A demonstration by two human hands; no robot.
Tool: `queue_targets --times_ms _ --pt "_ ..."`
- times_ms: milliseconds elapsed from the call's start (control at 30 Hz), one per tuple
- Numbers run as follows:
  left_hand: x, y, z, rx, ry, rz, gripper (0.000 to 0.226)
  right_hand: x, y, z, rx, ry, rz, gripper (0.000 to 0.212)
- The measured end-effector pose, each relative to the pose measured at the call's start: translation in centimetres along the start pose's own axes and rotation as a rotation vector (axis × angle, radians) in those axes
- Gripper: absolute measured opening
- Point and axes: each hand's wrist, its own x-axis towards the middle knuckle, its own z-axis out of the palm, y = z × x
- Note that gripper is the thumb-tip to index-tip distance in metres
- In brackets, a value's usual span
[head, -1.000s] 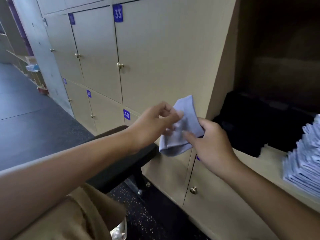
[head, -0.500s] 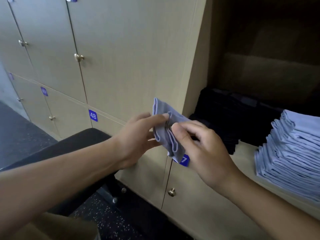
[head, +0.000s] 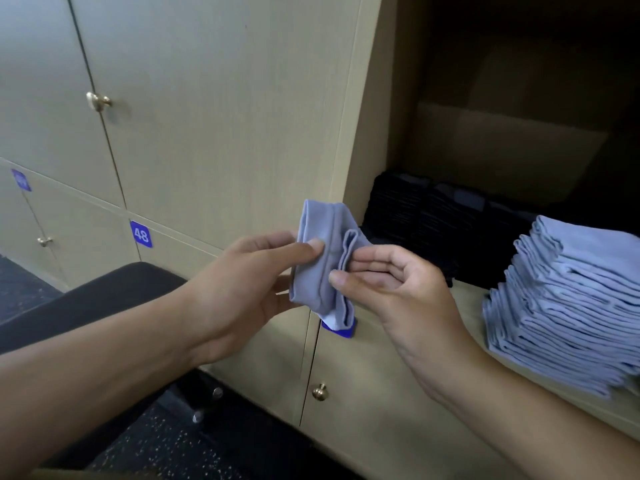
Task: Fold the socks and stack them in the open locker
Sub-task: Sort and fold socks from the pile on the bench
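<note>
A light blue sock (head: 322, 265), folded over on itself, hangs upright between both hands in front of the open locker's left edge. My left hand (head: 249, 289) pinches its left side with the thumb on top. My right hand (head: 391, 289) grips the right folds with thumb and fingers. Inside the open locker (head: 467, 296), a tall stack of folded light blue socks (head: 568, 306) sits at the right. A pile of black socks (head: 433, 220) lies at the back left of the same shelf.
Closed locker doors with brass knobs (head: 98, 101) fill the wall to the left; one carries a blue tag 48 (head: 141, 234). A black chair seat (head: 104, 296) sits below my left arm. A lower door knob (head: 320, 391) is beneath the sock.
The view swung right and closer to the open locker, bringing the blue stack into sight. The sock went from loosely spread to folded into narrow layers between both hands.
</note>
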Motion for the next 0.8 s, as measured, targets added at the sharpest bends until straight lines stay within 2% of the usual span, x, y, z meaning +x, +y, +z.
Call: queue_targets --times_ms 133,233,433,500,800 --pt "-0.3 -0.1 -0.1 0.028 0.009 0.016 0.03 0.0 -0.1 -0.7 -0.098 -0.008 0.055 0.019" --pt "-0.4 -0.2 -0.8 0.075 0.062 0.025 0.028 0.2 -0.2 -1.4 -0.175 -0.011 0.105 0.018" --pt "-0.8 0.5 -1.8 0.282 0.249 0.018 0.008 0.7 -0.6 -2.7 -0.264 0.029 0.18 0.019" --pt "-0.7 0.5 -2.2 0.308 0.305 0.004 0.016 0.8 -0.8 -3.1 -0.256 0.04 0.195 0.019" --pt "-0.6 -0.1 -0.7 0.368 0.283 -0.045 0.018 0.4 -0.9 -2.7 -0.246 0.001 0.143 0.021"
